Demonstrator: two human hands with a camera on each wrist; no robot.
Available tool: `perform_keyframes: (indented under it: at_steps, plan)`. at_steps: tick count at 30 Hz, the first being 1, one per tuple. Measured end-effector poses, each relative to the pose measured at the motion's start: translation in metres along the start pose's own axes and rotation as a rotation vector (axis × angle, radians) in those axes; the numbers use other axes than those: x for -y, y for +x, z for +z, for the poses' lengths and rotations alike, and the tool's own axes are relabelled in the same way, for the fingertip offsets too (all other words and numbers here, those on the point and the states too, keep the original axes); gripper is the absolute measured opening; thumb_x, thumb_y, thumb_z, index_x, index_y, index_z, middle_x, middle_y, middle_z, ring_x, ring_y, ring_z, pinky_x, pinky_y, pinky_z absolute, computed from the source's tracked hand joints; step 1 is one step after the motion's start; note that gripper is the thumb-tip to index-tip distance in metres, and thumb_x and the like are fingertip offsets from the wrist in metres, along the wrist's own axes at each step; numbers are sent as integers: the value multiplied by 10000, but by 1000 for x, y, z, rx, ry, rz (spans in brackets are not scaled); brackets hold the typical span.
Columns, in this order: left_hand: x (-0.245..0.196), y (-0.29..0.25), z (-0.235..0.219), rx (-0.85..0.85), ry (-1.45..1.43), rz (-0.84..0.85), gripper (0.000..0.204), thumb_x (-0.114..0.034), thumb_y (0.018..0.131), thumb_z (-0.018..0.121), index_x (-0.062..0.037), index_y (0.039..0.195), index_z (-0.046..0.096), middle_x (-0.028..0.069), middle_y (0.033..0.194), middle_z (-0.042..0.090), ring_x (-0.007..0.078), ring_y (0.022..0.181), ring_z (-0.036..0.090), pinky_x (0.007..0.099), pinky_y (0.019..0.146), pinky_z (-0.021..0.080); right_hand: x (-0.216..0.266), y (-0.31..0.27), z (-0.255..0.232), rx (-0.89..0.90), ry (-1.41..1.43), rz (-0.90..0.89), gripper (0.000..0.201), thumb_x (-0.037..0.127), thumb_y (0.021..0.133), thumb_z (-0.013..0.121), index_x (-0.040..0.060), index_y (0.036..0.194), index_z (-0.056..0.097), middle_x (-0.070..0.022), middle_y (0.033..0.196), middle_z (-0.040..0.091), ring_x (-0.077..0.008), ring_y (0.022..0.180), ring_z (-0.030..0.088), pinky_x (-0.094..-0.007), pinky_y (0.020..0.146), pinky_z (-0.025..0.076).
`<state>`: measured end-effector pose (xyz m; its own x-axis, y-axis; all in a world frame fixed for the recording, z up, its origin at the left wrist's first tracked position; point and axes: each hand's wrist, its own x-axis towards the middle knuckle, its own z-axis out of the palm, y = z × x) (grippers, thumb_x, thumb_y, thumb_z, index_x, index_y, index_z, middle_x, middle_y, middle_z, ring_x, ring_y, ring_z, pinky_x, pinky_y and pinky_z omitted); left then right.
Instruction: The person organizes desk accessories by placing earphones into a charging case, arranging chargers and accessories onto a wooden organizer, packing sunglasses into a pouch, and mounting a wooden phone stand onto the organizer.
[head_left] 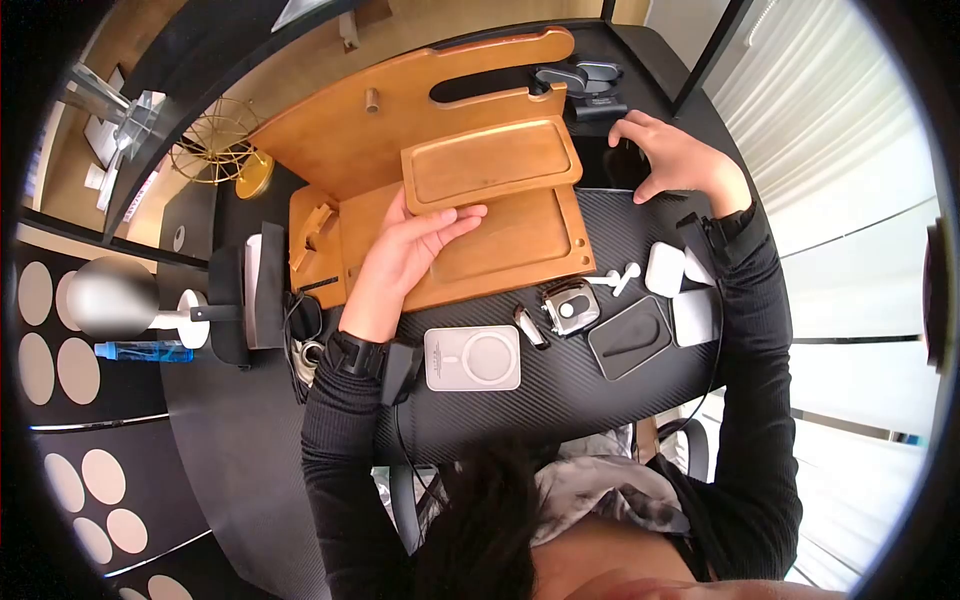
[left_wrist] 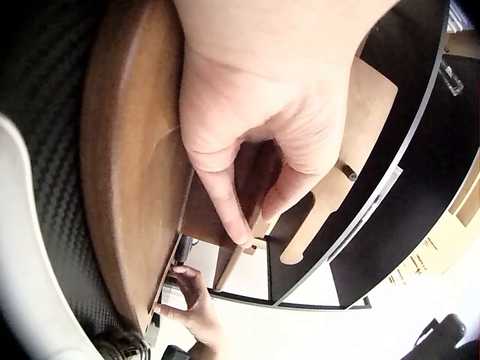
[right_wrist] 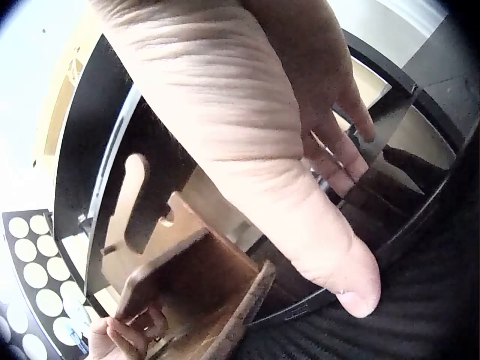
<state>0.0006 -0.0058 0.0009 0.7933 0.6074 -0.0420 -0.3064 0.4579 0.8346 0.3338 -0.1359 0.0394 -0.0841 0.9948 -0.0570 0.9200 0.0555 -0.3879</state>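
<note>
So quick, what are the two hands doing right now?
Left hand: holding the edge of the small wooden tray.
Right hand: open, fingertips resting on the dark phone.

On my mat (head_left: 560,390) a white charger (head_left: 472,358) lies nearest me, beside a small silver clip (head_left: 529,326) and a smartwatch (head_left: 568,307). A dark pouch (head_left: 629,337) sits right of those, just beside two white cases (head_left: 665,269) and one earbud (head_left: 618,277). Far left stand a gold wire bowl (head_left: 215,150), a grey headphone stand (head_left: 110,298) and a blue bottle (head_left: 140,351).
</note>
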Motion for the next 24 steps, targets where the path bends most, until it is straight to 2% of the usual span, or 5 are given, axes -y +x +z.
perform_keyframes:
  at_steps: [5,9,12,15,24]
  plan:
    - [0,1,1,-21,50,-50,491,66,870,580,15,1322,394,189,1207,590,328,1075,633,402,940,540,1,-5,-9,12,-2,10,692,122,525,804,49,1147,509,-153,1092,509,-342,1050,538,-383,846,484]
    - [1,0,0,-21,44,-51,479,52,877,589,16,1314,397,188,1209,588,323,1069,635,402,940,538,-1,-24,-42,-181,39,-112,660,147,534,764,33,1138,523,-136,1081,523,-292,1046,535,-357,887,465]
    - [1,3,-1,17,29,-44,475,48,880,592,11,1312,399,187,1210,588,318,1069,635,405,944,533,35,-43,-62,-217,113,-36,641,136,543,764,31,1132,534,-127,1097,527,-281,1057,540,-362,906,462]
    - [6,4,-4,45,9,-51,472,43,881,595,10,1311,402,192,1212,585,315,1074,630,411,951,525,73,-32,-57,-253,98,-372,644,107,532,773,25,1127,542,-124,1101,529,-303,1047,549,-371,929,456]
    - [11,4,-6,27,-115,6,515,32,877,584,-11,1353,390,146,1278,557,281,1146,587,419,974,503,135,41,-1,-293,-55,-427,533,87,562,777,-14,1044,574,-196,1012,514,-362,1029,535,-382,886,480]
